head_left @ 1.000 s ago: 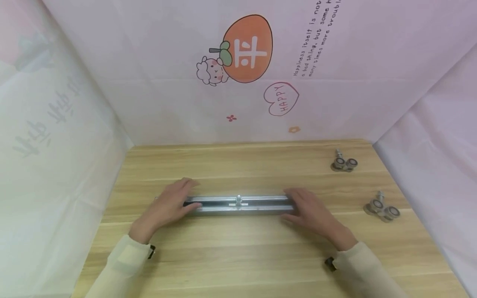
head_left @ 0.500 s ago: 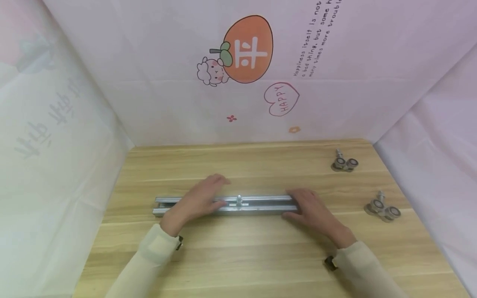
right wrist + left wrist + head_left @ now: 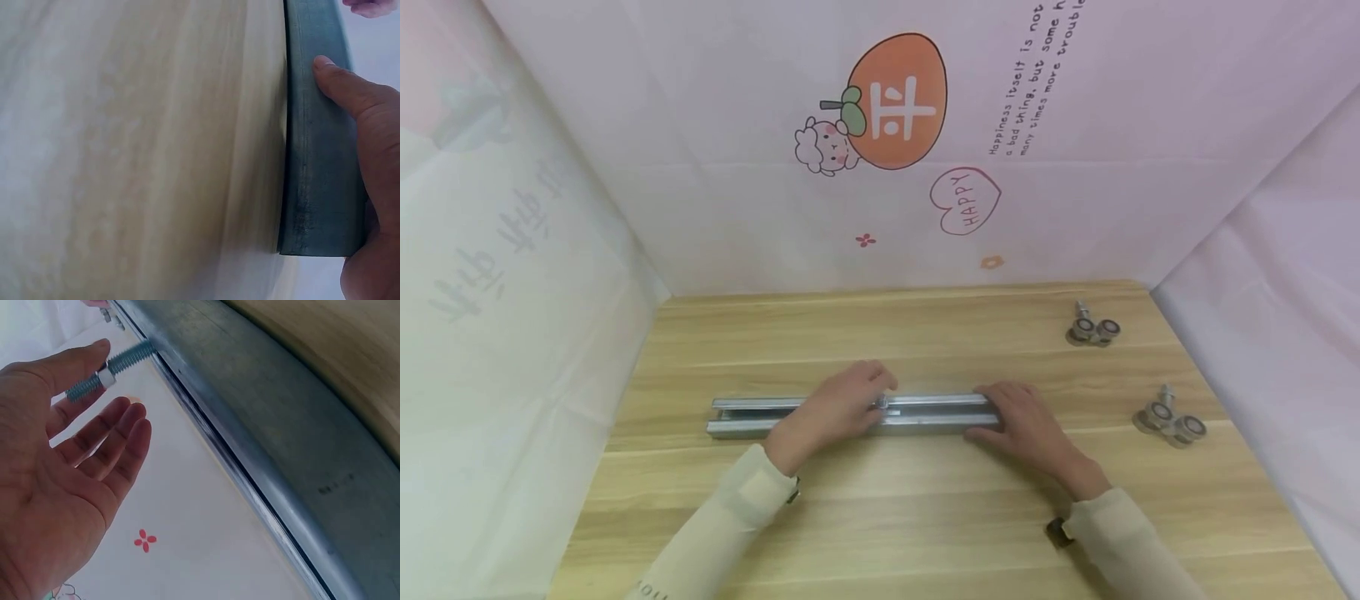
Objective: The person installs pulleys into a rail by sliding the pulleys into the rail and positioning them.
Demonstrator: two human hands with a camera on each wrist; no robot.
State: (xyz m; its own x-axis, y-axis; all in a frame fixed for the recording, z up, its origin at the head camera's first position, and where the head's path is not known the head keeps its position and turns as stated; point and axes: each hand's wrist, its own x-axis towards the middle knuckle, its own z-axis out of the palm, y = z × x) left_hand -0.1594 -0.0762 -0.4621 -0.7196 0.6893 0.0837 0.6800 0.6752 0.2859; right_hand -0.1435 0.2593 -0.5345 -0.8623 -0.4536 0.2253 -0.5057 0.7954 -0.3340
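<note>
1. The left hand [image 3: 842, 404] brings its thumb and index finger to either side of a threaded bolt [image 3: 132, 357]; whether they press on it, I cannot tell. The other fingers bend loosely, apart from the rail.
2. A nut [image 3: 107, 377] sits partway along the bolt.
3. The right hand [image 3: 1030, 425] grips the right end of the metal rail [image 3: 925, 428], its thumb along the near wall and its fingers reaching over the far side.
4. The rail is a hollow channel, slot upward, lying left to right across the bench [image 3: 910, 517]. The bolt rises from mid-slot, a pale strip [image 3: 893, 412] just beside it; what lies deeper is hidden.
5. The rail's left end is uncovered, well inside the bench's left edge.
6. Wood stretches broadly on the near side, less so toward the far edge, where a printed cloth [image 3: 760, 225] rises.
7. Well right of the rail, a far roller [image 3: 1083, 327] and a near roller [image 3: 1161, 413] stand apart, close to the right edge.
</note>
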